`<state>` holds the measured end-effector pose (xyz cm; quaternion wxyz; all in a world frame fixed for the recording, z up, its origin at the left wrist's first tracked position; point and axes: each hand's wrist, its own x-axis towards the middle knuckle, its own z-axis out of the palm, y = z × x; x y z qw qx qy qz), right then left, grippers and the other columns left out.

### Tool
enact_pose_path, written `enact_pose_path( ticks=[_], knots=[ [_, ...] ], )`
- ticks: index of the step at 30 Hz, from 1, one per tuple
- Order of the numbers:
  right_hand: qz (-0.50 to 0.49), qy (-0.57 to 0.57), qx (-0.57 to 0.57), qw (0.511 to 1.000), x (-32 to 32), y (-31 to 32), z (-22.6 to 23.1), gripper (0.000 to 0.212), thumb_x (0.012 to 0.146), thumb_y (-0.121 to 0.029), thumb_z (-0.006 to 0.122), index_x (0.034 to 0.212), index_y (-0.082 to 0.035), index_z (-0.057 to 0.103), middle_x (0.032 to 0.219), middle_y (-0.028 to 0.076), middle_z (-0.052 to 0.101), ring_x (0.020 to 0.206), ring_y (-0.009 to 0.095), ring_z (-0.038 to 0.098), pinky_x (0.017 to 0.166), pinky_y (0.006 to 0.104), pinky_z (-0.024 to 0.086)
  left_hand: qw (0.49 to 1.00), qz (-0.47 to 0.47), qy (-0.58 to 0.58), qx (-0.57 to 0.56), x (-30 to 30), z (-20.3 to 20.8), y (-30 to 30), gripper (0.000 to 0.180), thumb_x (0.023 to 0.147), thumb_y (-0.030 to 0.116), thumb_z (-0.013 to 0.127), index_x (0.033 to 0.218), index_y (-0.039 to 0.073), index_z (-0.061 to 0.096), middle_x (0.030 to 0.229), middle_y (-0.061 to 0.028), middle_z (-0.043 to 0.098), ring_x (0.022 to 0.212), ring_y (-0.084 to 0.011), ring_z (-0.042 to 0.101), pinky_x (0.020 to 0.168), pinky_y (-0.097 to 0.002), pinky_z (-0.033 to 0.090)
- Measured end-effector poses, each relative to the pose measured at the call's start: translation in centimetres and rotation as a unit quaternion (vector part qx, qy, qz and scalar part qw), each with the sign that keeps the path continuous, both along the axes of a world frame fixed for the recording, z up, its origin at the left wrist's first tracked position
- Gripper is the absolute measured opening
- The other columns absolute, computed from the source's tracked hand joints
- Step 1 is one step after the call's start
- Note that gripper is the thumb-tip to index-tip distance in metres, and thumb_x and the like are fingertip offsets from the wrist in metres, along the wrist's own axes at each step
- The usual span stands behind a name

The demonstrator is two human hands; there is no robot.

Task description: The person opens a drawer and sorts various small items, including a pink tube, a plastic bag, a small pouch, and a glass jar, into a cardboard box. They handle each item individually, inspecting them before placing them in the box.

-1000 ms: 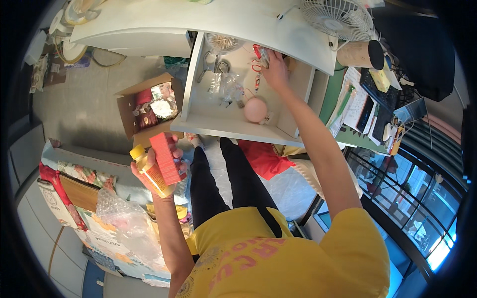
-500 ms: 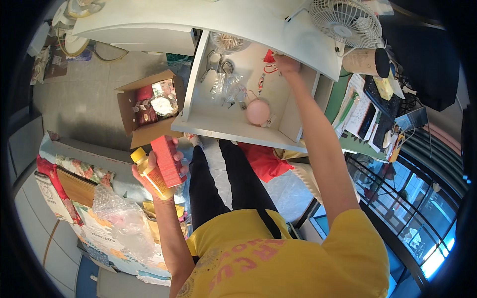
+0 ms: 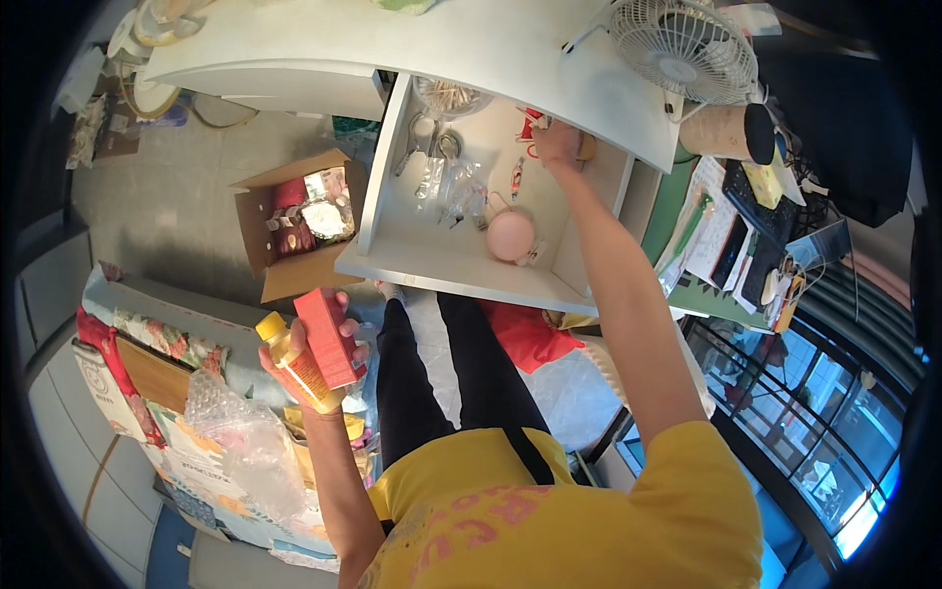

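My left hand (image 3: 345,334) is closed around a yellow bottle (image 3: 299,363) with a yellow cap and a red box (image 3: 329,339), held side by side. Deep in the open white drawer (image 3: 461,273), my right hand (image 3: 557,144) is closed at a small red item (image 3: 528,124); its fingertips are partly hidden, and what they grip is unclear. Beside that wrist lies a tan object (image 3: 587,147). Nearer the drawer front sit a round pink thing with a strap (image 3: 510,236) and clear plastic packets (image 3: 459,185). A bowl of cotton swabs (image 3: 451,96) stands at the back left.
An open cardboard box (image 3: 257,236) with packages stands on the floor left of the drawer. A white fan (image 3: 677,59) is on the desk. Papers (image 3: 714,231) and a keyboard (image 3: 751,201) lie at right. Bubble wrap (image 3: 240,422) covers part of the bed at lower left.
My right hand has shifted slightly toward me and left, and the red item beside it looks different. A tan object now shows beside the wrist. The left hand still holds the bottle and box.
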<state>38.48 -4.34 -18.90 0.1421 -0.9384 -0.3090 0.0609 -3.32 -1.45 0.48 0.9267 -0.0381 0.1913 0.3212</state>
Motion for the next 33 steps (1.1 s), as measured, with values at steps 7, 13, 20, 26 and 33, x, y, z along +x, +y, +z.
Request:
enact_pose_path(
  ticks=[7, 13, 20, 26, 33],
  knots=[
    [0.047, 0.078, 0.006, 0.996, -1.6, -1.5, 5.0, 0.055, 0.067, -0.011, 0.067, 0.117, 0.0, 0.046, 0.114, 0.022, 0.051, 0.107, 0.037, 0.049, 0.091, 0.0401, 0.041, 0.999, 0.016, 0.024, -0.023, -1.0, 0.8, -0.2, 0.063, 0.069, 0.054, 0.063, 0.11, 0.009, 0.046, 0.121, -0.0161, 0.035, 0.092, -0.0268, 0.043, 0.067, -0.0441, 0.042],
    [0.105, 0.161, 0.228, 0.954, -6.7, -7.3, 13.0, 0.045, 0.071, -0.006, 0.067, 0.112, -0.001, 0.05, 0.104, 0.014, 0.057, 0.099, 0.026, 0.054, 0.084, 0.0334, 0.044, 0.996, 0.072, 0.047, -0.013, -3.0, 0.9, -0.6, 0.049, 0.071, 0.053, 0.063, 0.092, 0.01, 0.054, 0.12, -0.0161, 0.034, 0.09, -0.0259, 0.043, 0.064, -0.0426, 0.044],
    [-0.067, 0.344, 0.327, 0.878, -17.8, -5.5, 27.0, 0.039, 0.071, 0.01, 0.061, 0.105, -0.004, 0.048, 0.112, 0.011, 0.05, 0.085, 0.016, 0.058, 0.056, 0.0236, 0.051, 0.994, 0.1, 0.046, 0.004, -8.6, -1.1, 2.3, 0.087, 0.069, 0.055, 0.062, 0.13, 0.003, 0.03, 0.123, -0.0146, 0.039, 0.09, -0.0236, 0.045, 0.065, -0.0373, 0.041],
    [-0.054, 0.555, 0.284, 0.78, -34.2, -0.2, 24.5, 0.04, 0.072, 0.014, 0.06, 0.102, -0.006, 0.043, 0.119, 0.012, 0.04, 0.089, 0.019, 0.057, 0.06, 0.0273, 0.056, 0.984, 0.16, 0.08, -0.006, -19.4, -4.4, 5.6, 0.042, 0.073, 0.051, 0.061, 0.083, 0.011, 0.054, 0.128, -0.0173, 0.036, 0.098, -0.0266, 0.043, 0.072, -0.0404, 0.041],
    [-0.151, 0.599, 0.249, 0.746, -46.7, 7.7, 3.2, 0.027, 0.076, 0.009, 0.057, 0.095, -0.003, 0.042, 0.091, 0.01, 0.051, 0.073, 0.016, 0.06, 0.058, 0.0287, 0.055, 0.984, 0.136, 0.113, -0.038, -27.7, -12.2, 9.8, 0.042, 0.073, 0.052, 0.059, 0.08, 0.011, 0.053, 0.128, -0.0172, 0.036, 0.101, -0.0283, 0.045, 0.074, -0.0411, 0.042]
  ],
)
